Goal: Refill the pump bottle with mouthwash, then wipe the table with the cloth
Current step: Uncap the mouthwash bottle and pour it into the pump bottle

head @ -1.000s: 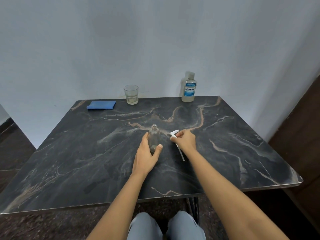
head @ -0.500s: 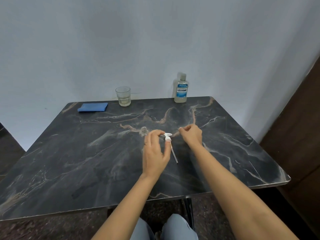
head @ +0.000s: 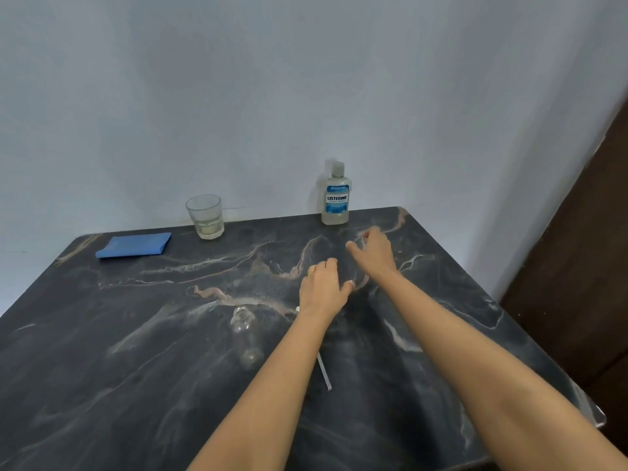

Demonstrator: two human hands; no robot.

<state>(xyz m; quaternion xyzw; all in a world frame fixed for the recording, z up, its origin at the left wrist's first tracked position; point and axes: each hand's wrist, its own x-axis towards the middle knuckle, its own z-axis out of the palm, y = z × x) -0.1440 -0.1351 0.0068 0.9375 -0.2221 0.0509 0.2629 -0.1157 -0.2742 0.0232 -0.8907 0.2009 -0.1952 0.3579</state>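
Both bare hands stretched forward, empty, fingers loose – right hand (head: 373, 253) nearing clear blue-labelled mouthwash bottle (head: 335, 195); left hand (head: 321, 290) beside uncapped clear glass pump bottle (head: 245, 334).

Two bare forearms in view, no sleeves down to the frame edge. Left hand (head: 323, 288): gold-coloured ring on one of the fingers (head: 311, 270), pale thumbnail visible at the right side. Right hand (head: 373, 254): no ring, watch or band visible; slightly motion-blurred, nails not clearly readable. No gloves, no wrist straps, no markings on either arm. Slim build, wrists narrow against the hands.
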